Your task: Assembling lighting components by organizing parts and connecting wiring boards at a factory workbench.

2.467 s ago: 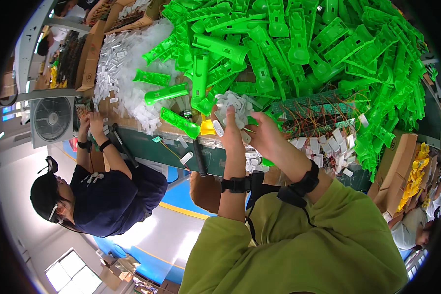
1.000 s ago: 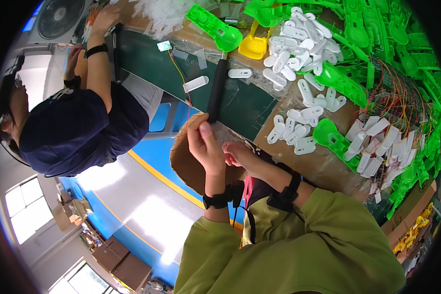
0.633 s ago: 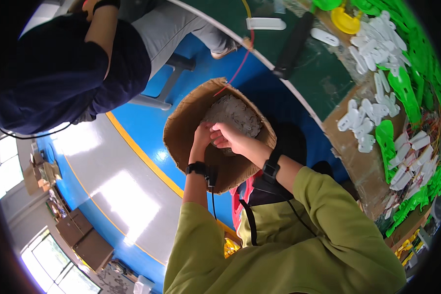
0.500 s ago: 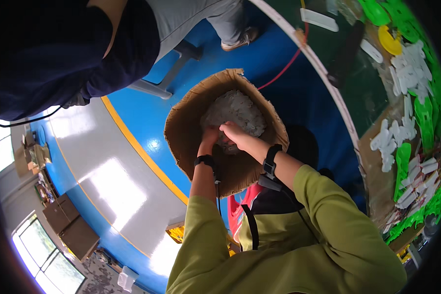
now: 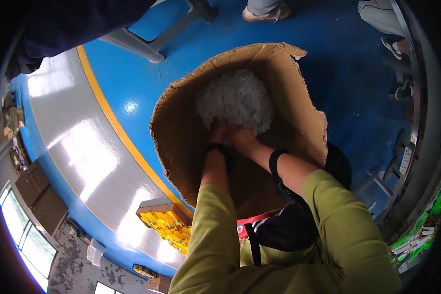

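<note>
A large cardboard box with a ragged top edge stands open in front of me. Deep inside it lies a heap of small, whitish translucent plastic pieces. Both my arms reach down into the box. My left hand is at the near edge of the heap, and my right hand is close beside it on the right. The fingers of both hands are lost in shadow and among the pieces, so their grip does not show. Dark bands are around both wrists.
A grey plastic stool stands beyond the box, near another person's shoe. To the left is a carton of yellow packets. A workbench edge runs along the right, with green and white parts at the lower right.
My view has tilted toward the box, and the bench top has mostly left the picture. My hands have gone from above the heap down to its near edge.
</note>
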The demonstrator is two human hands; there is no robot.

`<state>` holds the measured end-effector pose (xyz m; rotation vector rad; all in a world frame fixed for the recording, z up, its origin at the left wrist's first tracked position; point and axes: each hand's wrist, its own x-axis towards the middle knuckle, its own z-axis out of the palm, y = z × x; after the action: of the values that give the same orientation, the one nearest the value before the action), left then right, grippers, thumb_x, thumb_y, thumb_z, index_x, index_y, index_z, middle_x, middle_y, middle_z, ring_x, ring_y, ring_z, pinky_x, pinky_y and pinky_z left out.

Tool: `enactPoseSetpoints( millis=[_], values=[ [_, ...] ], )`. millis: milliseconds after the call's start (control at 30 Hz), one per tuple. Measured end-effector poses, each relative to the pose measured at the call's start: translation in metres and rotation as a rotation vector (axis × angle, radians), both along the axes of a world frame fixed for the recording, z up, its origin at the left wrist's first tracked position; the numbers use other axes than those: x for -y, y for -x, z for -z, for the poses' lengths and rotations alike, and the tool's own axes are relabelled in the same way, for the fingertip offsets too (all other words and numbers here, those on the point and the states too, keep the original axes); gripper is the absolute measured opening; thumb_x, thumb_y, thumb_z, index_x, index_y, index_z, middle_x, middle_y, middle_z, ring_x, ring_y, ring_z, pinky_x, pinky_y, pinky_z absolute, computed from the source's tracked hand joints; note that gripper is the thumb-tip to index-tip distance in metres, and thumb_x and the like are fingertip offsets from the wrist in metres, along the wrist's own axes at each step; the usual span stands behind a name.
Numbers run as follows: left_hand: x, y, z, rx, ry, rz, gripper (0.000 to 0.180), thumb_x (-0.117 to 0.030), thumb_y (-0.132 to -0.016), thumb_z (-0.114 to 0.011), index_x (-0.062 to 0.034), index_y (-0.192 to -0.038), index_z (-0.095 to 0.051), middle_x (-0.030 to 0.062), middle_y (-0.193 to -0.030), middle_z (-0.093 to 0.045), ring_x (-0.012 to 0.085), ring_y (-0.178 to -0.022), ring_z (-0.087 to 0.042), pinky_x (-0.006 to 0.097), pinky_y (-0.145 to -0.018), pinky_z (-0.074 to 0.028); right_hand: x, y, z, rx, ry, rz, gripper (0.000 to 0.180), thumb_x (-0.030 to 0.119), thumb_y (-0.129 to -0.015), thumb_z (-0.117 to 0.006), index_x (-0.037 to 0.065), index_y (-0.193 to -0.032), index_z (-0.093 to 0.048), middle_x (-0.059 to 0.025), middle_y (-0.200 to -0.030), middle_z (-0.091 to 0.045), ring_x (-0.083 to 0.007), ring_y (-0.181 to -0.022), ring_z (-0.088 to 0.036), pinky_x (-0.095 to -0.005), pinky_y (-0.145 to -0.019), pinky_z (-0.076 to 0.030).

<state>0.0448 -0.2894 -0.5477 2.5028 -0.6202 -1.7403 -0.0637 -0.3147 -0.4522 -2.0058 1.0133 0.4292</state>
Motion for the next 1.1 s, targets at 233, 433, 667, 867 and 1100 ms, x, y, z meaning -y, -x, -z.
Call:
enactPoseSetpoints(
  millis=[233, 433, 667, 867, 1100],
  values=[
    [-0.093, -0.021, 0.135, -0.049, 0.135, -0.017, 0.065, -0.038, -0.074, -0.054, 0.0013, -0.122, -0.036, 0.023, -0.129, -0.032, 0.0358, -0.115, -0.036, 0.04, -0.095, -0.032, 0.007, -0.023, 0.018, -0.238, -0.309, 0.585, 0.032, 0.022, -0.075, -0.047, -0.002, -0.094, -0.055, -0.0225, -0.099, -0.056, -0.0345, -0.095, -0.053, -0.0412, -0.08, -0.043],
    [-0.106, 0.015, 0.128, 0.046, 0.168, 0.136, 0.073, -0.049, -0.073, -0.054, -0.0034, -0.127, -0.033, 0.019, -0.134, -0.025, 0.0324, -0.123, -0.025, 0.039, -0.101, -0.022, 0.004, 0.013, 0.042, -0.334, -0.368, 0.656, 0.037, 0.024, -0.071, -0.051, -0.001, -0.099, -0.054, -0.0224, -0.1, -0.055, -0.0345, -0.098, -0.052, -0.0393, -0.084, -0.041],
    [-0.065, 0.03, 0.076, 0.144, 0.007, 0.65, 0.085, -0.06, -0.069, -0.05, -0.0105, -0.133, -0.025, 0.0093, -0.139, -0.015, 0.0302, -0.127, -0.015, 0.048, -0.103, -0.006, -0.006, 0.047, 0.071, -0.291, -0.453, 0.698, 0.047, 0.028, -0.074, -0.051, -0.002, -0.11, -0.047, -0.0253, -0.114, -0.045, -0.0347, -0.105, -0.046, -0.0392, -0.087, -0.039],
    [-0.025, 0.028, 0.012, 0.158, -0.045, 0.696, 0.08, -0.057, -0.068, -0.053, -0.0088, -0.129, -0.032, 0.0097, -0.13, -0.034, 0.031, -0.121, -0.028, 0.048, -0.103, -0.01, 0.017, 0.076, 0.066, -0.31, -0.351, 0.807, 0.042, 0.024, -0.074, -0.049, -0.003, -0.106, -0.049, -0.025, -0.104, -0.053, -0.0355, -0.1, -0.051, -0.0391, -0.085, -0.04],
    [-0.022, 0.004, 0.099, 0.276, 0.503, 0.303, 0.079, -0.049, -0.064, -0.063, -0.0073, -0.125, -0.036, 0.0139, -0.125, -0.039, 0.032, -0.119, -0.031, 0.046, -0.1, -0.019, 0.023, 0.061, 0.054, -0.316, -0.238, 0.861, 0.038, 0.019, -0.075, -0.045, -0.004, -0.104, -0.05, -0.025, -0.103, -0.053, -0.0373, -0.099, -0.05, -0.0399, -0.086, -0.04]
  ],
)
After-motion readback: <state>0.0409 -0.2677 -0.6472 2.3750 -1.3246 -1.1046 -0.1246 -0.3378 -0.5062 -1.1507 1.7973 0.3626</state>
